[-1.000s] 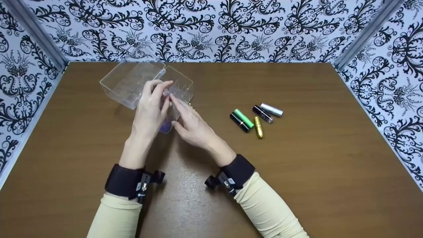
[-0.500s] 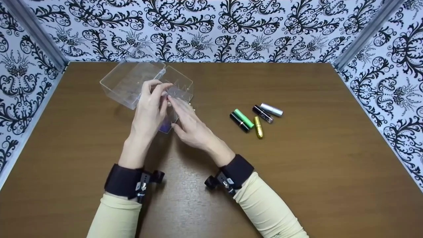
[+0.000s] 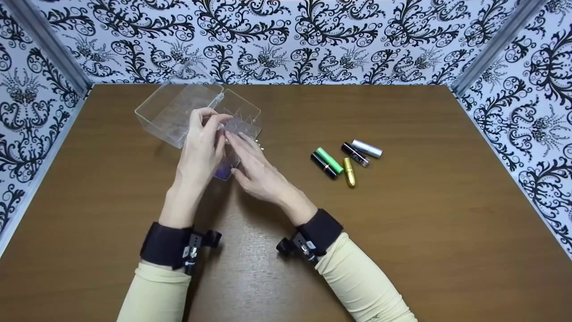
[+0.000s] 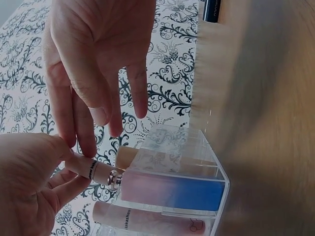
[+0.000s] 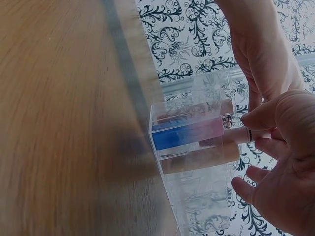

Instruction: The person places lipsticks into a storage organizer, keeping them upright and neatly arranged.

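Note:
My left hand (image 3: pixel 199 147) pinches the capped end of a pale pink lip gloss tube (image 4: pixel 101 172) with small black lettering. The tube's other end stands in a clear divided box (image 3: pixel 252 120). Straight fingers of my right hand (image 3: pixel 261 172) reach to the same tube, touching or nearly touching it; its thumb is beside the box wall. Also in the box are a pink-to-blue tube (image 5: pixel 189 135) with a silvery ornament on top, a beige tube (image 5: pixel 202 160), and another lettered lip gloss tube (image 4: pixel 147 219). The held tube's lower end is hidden behind the pink-to-blue one.
The box's clear lid (image 3: pixel 165 114) lies open to the left. Right of the hands lie a black tube (image 3: pixel 324 165), a green tube (image 3: pixel 330 160), a gold bullet-shaped tube (image 3: pixel 349 172), a black-capped tube (image 3: pixel 355 154) and a silver tube (image 3: pixel 367 148). Patterned walls bound the wooden table (image 3: pixel 402 250).
Both hands have shifted very slightly left, and the right fingertips sit a little lower. The left hand keeps its pinch on the lip gloss tube. The tubes on the table have not moved.

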The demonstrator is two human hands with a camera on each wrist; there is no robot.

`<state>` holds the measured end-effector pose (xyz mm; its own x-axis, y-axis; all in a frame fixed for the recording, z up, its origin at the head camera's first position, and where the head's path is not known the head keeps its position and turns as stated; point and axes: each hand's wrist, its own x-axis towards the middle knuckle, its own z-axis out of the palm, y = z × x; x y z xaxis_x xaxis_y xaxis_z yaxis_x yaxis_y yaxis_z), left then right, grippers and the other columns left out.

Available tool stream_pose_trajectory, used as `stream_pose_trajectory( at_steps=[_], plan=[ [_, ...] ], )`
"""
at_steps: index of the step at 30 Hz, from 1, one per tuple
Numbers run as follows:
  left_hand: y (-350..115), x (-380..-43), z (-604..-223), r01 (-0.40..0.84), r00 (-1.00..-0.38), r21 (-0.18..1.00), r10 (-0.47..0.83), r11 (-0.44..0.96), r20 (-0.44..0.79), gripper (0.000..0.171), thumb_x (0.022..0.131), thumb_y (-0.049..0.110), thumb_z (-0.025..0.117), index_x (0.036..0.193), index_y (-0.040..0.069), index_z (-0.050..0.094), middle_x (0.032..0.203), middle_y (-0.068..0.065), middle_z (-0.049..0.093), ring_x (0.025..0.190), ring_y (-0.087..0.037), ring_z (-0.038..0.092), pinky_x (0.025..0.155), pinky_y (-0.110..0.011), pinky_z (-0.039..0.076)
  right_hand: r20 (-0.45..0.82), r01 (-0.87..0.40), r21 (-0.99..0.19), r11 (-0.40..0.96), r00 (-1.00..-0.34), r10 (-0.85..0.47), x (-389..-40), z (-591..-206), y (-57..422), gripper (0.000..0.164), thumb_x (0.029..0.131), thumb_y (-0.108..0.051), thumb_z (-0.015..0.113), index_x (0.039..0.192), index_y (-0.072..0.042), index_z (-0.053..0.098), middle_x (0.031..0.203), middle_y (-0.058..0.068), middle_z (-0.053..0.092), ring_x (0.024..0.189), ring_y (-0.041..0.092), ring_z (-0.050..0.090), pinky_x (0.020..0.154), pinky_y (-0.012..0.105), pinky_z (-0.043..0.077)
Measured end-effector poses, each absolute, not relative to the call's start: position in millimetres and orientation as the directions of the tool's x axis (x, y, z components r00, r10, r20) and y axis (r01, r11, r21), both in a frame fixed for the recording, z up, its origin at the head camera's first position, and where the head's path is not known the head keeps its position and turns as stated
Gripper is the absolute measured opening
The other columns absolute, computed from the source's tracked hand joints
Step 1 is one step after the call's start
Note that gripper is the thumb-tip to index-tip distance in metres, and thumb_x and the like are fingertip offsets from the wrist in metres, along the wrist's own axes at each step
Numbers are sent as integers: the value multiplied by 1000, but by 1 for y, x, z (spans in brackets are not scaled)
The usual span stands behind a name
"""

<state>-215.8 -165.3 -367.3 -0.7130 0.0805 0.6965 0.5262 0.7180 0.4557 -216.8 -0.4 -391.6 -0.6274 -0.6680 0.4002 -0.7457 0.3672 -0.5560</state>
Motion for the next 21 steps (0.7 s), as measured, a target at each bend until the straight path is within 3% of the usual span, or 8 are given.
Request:
stream_pose_trajectory(
  at_steps=[7, 11, 21],
  plan=[
    [-167, -213, -364, 526, -717, 465, 78, 712, 692, 28, 94, -11, 58, 118, -2, 66, 122, -23, 52, 108, -34, 62, 92, -38, 55, 373, -725, -572, 383, -646, -666, -216, -392, -1, 69, 95, 2, 55, 157, 7, 23, 163, 20, 27, 152, 38, 17, 125, 39, 11],
    [-169, -214, -366, 513, -729, 481, 66, 711, 681, 26, 94, -10, 60, 118, -1, 67, 122, -22, 52, 106, -34, 62, 90, -42, 55, 364, -726, -568, 387, -644, -673, -216, -394, -1, 70, 95, 3, 56, 157, 7, 23, 163, 20, 27, 152, 39, 16, 125, 40, 11],
    [-172, -213, -371, 469, -762, 451, 90, 759, 641, 24, 91, -9, 67, 114, -3, 67, 111, -21, 64, 98, -37, 66, 88, -48, 55, 363, -758, -521, 393, -613, -701, -216, -399, -3, 71, 93, 0, 58, 155, 10, 25, 161, 27, 25, 151, 44, 13, 125, 45, 6]
  ],
)
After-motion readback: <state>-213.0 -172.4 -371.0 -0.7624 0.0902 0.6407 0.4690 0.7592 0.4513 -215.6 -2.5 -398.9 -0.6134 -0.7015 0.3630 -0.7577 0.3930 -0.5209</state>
